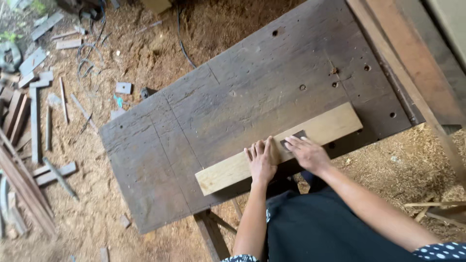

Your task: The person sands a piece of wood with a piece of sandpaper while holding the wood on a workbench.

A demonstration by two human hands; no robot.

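1. Nearest to me sit my dark trousers [320, 228] and both forearms, reaching out over the near edge of the workbench [252, 102].
2. A pale plank [228, 172] lies flat on the dark, worn bench top along its near edge, running from near-left to far-right.
3. My left hand [262, 160] rests palm-down on the middle of the plank, fingers stretched out and lying close together, gripping nothing.
4. My right hand [307, 153] is just to the right of it, fingers flat and slightly spread, pressing a small dark sheet [292, 138], possibly sandpaper, against the plank's top face.
5. I judge the plank stiff and solid, moderately light for its length, with a dry sawn surface that should not slip under a palm. It looks sturdy, not fragile.
6. To lift it, I would take it across its width near the middle, or with one hand toward each end; edges and corners may be splintery.
7. The sheet looks thin and floppy, best held flat under the fingertips.
8. Sawdust [160, 58] covers the floor, with wood offcuts [39, 121] scattered at far left.
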